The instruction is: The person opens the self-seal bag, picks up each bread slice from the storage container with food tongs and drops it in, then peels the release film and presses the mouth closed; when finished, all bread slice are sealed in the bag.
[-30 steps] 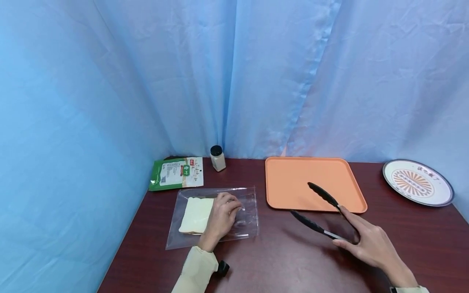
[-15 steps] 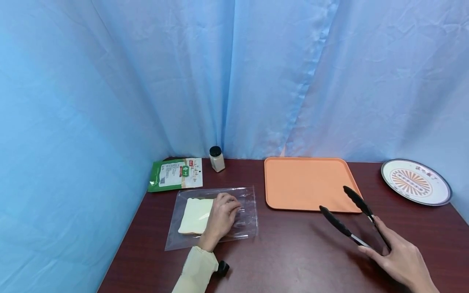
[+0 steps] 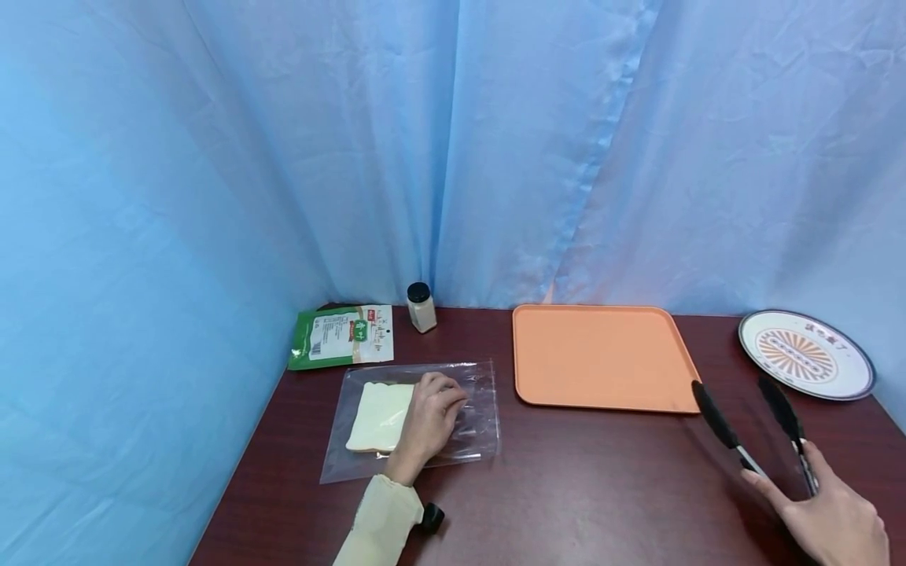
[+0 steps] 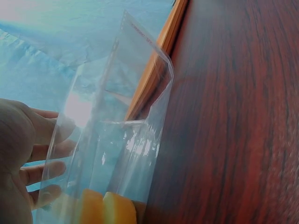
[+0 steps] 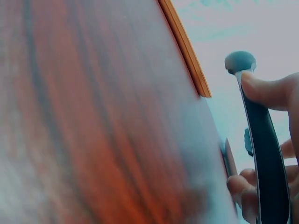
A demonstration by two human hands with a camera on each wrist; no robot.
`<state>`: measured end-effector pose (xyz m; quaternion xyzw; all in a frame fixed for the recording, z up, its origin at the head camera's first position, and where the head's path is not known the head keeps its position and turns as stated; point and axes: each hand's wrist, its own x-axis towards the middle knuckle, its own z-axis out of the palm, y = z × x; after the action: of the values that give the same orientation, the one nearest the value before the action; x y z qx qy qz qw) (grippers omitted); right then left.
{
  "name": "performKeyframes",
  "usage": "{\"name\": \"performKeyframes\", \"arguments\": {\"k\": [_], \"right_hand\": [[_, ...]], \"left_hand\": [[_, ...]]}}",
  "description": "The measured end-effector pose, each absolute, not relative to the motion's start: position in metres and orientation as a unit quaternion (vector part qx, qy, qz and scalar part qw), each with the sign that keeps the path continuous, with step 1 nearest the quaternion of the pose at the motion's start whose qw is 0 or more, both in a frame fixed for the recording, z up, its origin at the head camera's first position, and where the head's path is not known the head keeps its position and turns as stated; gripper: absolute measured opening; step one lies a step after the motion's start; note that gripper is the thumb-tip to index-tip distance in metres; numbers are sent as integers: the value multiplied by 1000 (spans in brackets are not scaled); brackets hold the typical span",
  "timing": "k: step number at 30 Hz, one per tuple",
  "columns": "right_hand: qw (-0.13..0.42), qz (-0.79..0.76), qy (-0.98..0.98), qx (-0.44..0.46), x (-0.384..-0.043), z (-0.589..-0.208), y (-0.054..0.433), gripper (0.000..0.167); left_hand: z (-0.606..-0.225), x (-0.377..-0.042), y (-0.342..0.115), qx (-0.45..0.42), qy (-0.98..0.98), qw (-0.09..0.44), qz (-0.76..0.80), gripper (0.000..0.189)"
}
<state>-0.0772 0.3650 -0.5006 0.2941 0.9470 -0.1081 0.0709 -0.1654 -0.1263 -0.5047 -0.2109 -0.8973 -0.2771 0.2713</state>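
A clear plastic bag [image 3: 477, 428] lies at the left of the table with sliced white bread [image 3: 381, 417] inside. My left hand [image 3: 428, 413] reaches over the bag and pinches its upper film near the right end. In the left wrist view, the film of the bag [image 4: 135, 144] stands raised, and bread crusts [image 4: 119, 210] show at the bottom. At the far right, my right hand [image 3: 835, 507] grips black-tipped tongs [image 3: 716, 417] by the handle, their arms spread apart with nothing between them. The right wrist view has the tongs' dark arm [image 5: 264, 154] close up under the thumb.
An orange tray [image 3: 602, 358] lies at the back middle of the dark wood table [image 3: 602, 487]. A patterned plate [image 3: 807, 354] is at the back right. Behind the bag are a green-and-white packet [image 3: 343, 336] and a black-capped jar [image 3: 421, 306]. Blue curtains [image 3: 495, 157] enclose the back.
My right hand has carried the tongs rightward, away from the tray and in front of the plate, their arms still apart. The left hand and bag look unchanged.
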Motion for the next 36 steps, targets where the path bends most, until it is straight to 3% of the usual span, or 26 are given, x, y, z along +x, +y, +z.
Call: {"name": "performKeyframes", "arguments": {"k": [20, 36], "right_hand": [[69, -116, 912, 387, -81, -513, 381, 118], [146, -90, 901, 398, -88, -509, 376, 121]], "left_hand": [[-505, -166, -128, -204, -900, 262, -283, 4], [-502, -164, -128, -187, -906, 239, -296, 6]]}}
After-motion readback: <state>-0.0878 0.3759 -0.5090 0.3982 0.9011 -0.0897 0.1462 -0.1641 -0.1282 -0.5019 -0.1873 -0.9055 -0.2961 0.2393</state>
